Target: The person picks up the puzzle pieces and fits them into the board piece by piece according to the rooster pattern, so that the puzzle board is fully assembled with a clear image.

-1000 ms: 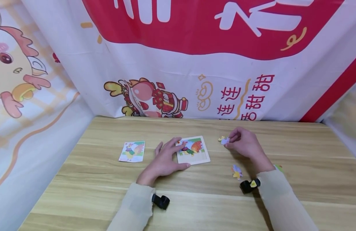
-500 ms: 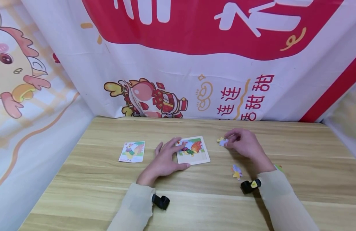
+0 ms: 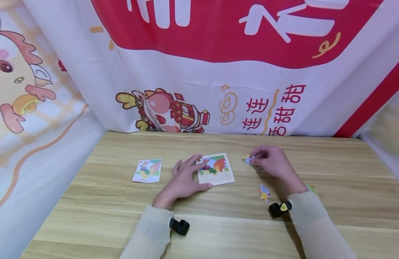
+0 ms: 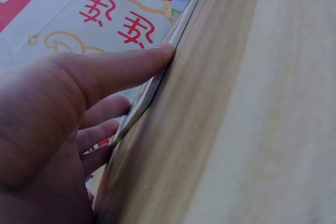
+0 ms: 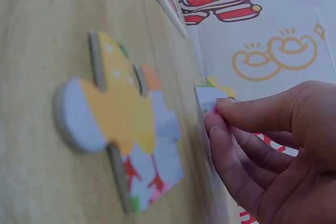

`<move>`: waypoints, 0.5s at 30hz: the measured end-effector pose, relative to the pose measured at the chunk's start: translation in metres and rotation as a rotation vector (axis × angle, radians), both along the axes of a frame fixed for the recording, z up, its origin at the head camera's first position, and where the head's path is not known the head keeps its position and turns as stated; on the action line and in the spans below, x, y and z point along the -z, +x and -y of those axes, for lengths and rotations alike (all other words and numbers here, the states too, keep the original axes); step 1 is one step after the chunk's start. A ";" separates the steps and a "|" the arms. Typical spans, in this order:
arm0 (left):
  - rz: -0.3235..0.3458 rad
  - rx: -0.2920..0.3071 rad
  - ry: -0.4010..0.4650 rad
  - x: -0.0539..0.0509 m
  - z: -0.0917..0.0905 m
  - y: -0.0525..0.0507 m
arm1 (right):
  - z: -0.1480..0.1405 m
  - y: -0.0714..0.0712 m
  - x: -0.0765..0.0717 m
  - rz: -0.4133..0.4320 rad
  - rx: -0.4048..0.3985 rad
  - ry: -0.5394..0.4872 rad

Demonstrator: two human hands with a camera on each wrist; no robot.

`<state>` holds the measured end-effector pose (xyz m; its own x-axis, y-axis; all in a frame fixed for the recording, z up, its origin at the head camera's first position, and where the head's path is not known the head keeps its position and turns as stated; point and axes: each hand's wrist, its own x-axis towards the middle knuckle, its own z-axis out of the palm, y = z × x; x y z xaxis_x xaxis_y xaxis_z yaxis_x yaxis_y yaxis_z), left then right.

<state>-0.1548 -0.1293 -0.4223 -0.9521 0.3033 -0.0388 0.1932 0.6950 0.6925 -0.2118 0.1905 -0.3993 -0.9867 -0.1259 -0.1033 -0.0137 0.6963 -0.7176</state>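
My left hand (image 3: 186, 180) rests at the left side of a square wooden puzzle board (image 3: 227, 177), thumb on its near edge and fingers spread along its left side. Part of a colourful bird picture fills the board; its lower part shows bare wood. To the right of the board, my right hand (image 3: 274, 162) pinches a puzzle piece (image 5: 207, 96) between thumb and fingers, low over the table. Pale blue and yellow show on that piece (image 3: 248, 159). Nearer my right wrist lies another puzzle piece (image 5: 131, 114), orange, yellow and white, flat on the wood.
A picture card (image 3: 147, 170) with the bird design lies left of the board. A greenish piece (image 3: 311, 188) is partly hidden behind my right wrist. The wooden table (image 3: 218, 230) ends at a printed cloth (image 3: 199, 72) at the back.
My right hand has shifted slightly left with the puzzle piece, its fingers changing position on it. My left hand and the board have stayed in place.
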 end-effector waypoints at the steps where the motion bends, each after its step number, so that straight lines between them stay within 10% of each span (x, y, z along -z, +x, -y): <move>1: -0.002 0.001 0.007 0.001 0.000 0.000 | 0.000 0.000 -0.001 0.004 -0.001 -0.011; 15: -0.033 0.007 0.029 0.005 0.002 -0.001 | 0.023 0.011 -0.008 0.045 -0.066 -0.136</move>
